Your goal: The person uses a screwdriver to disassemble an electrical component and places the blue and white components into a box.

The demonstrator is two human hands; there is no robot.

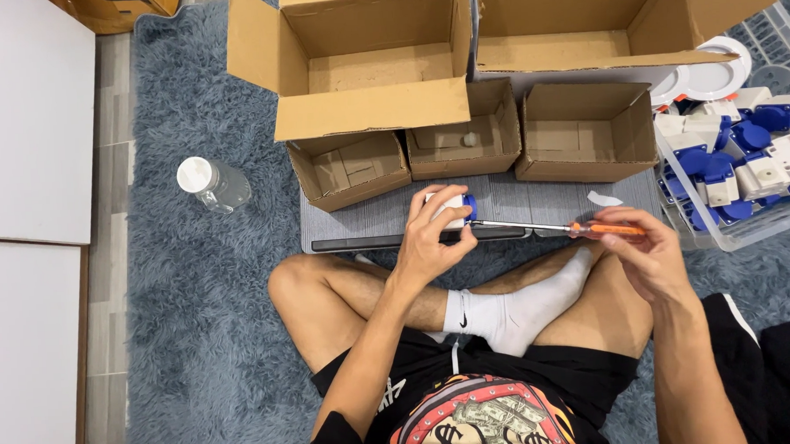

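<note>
head view: left hand (433,240) grips white-and-blue socket (452,209); right hand (645,254) clamps orange-handled screwdriver (560,228) whose tip meets it.

One head camera, looking steeply down

The single view comes from the person's head and faces down and forward over the crossed legs, close to both hands, with the open cardboard boxes (379,63) at the top edge and the grey shaggy rug (203,292) filling the ground around.
</note>
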